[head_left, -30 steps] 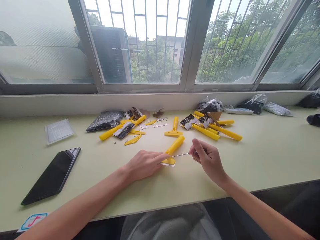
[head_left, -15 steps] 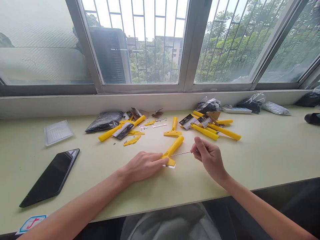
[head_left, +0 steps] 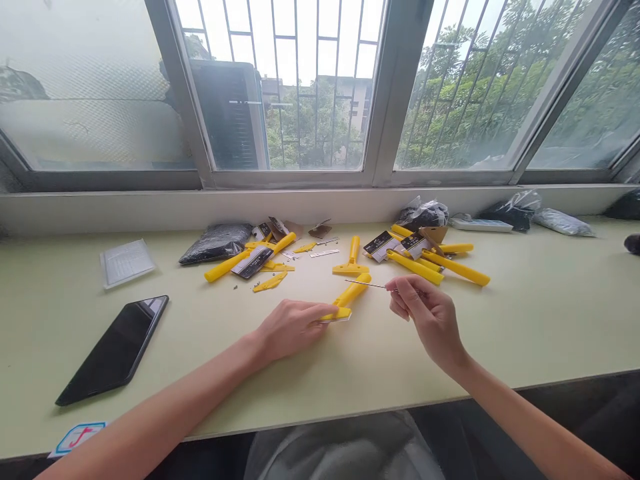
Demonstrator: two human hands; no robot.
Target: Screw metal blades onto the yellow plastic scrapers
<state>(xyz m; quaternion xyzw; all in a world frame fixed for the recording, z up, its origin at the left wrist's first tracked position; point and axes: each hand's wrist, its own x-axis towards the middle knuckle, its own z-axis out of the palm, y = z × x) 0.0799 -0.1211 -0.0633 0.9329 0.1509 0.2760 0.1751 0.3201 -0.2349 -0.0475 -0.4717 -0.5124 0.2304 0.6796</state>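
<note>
My left hand [head_left: 295,321] is closed on the head of a yellow scraper [head_left: 353,291], whose handle points away to the upper right. A thin strip of metal blade shows along the scraper's near edge. In my right hand [head_left: 425,310] is a thin screwdriver [head_left: 367,284], gripped between thumb and fingers. Its shaft points left, passing over or in front of the scraper's handle; contact I cannot tell. Just behind lies another yellow scraper [head_left: 353,260], flat on the table. To its left rests a loose yellow scraper plate [head_left: 271,281] with small screws near it.
Carded yellow scrapers [head_left: 425,263] lie piled at the back right. More scrapers and cards [head_left: 253,257] sit at the back left by a black bag [head_left: 216,243]. A black phone [head_left: 114,348] and a clear packet [head_left: 127,263] lie left. Windows [head_left: 290,87] rise behind the table.
The screwdriver has lifted away from the scraper's head, its tip now higher in view near the handle. The scraper has tilted in my left hand. The whole view has shifted slightly.
</note>
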